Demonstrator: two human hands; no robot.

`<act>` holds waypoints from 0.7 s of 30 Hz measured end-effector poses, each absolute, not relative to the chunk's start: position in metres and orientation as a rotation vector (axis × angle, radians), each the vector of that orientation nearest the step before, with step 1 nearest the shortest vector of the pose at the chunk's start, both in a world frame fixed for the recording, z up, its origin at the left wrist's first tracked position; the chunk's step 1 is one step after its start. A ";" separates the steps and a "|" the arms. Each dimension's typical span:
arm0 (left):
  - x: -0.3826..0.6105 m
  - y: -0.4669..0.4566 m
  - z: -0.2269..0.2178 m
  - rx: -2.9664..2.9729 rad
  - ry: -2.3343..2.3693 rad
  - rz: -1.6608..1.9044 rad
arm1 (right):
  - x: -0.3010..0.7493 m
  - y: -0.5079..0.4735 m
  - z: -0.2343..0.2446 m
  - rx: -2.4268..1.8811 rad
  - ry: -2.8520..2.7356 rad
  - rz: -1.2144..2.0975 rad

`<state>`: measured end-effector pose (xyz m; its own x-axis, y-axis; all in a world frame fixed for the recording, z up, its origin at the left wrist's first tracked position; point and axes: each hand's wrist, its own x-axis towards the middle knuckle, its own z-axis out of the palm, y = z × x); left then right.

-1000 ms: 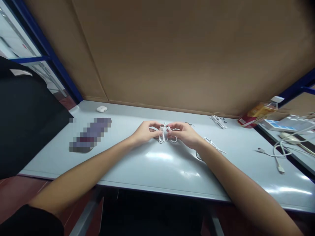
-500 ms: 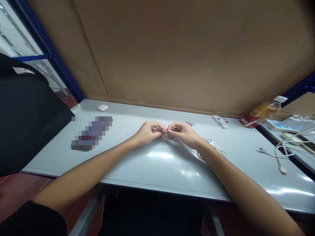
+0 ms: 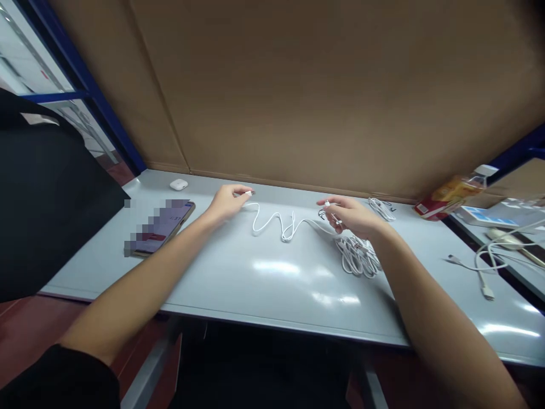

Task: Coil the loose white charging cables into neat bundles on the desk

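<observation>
A white charging cable (image 3: 279, 217) lies in loose waves across the table between my hands. My left hand (image 3: 230, 200) pinches the plug at one end of it, with the metal tip pointing up and right. At the other side, my right hand (image 3: 347, 215) is closed on a white plug between thumb and fingers, and the cable runs toward it. Right below that hand sits a pile of coiled white cables (image 3: 357, 257), partly covered by my right forearm. Small black twist ties (image 3: 322, 214) lie just behind my right fingers.
Another coiled white cable (image 3: 381, 209) rests near the back board. A drink bottle (image 3: 453, 194) leans at the back right. Loose white cable ends (image 3: 487, 292) hang over from the neighbouring table. At left are a phone (image 3: 168, 227) and a white earbud case (image 3: 179, 184).
My hands have moved apart from the middle, the left one leftward, the right one rightward. The bundled cable between them is now spread out. More coiled cable shows beside my right forearm.
</observation>
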<state>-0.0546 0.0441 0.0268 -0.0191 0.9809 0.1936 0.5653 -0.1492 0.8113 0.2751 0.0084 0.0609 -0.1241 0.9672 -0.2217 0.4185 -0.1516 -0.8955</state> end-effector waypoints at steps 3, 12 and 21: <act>-0.058 0.049 0.024 1.726 1.627 1.051 | 0.280 0.010 0.060 -1.612 -1.524 1.310; -0.060 0.049 0.017 1.725 1.588 0.924 | 0.283 0.013 0.054 -1.551 -1.507 1.315; -0.057 0.046 0.013 1.981 1.641 0.876 | 0.286 0.014 0.056 -1.542 -1.808 1.301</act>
<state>-0.0570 0.0465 0.0126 0.1043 0.9742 0.2004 0.7089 -0.2141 0.6720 0.2857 0.0138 0.0558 -0.2895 0.9261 -0.2419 0.5236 -0.0583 -0.8500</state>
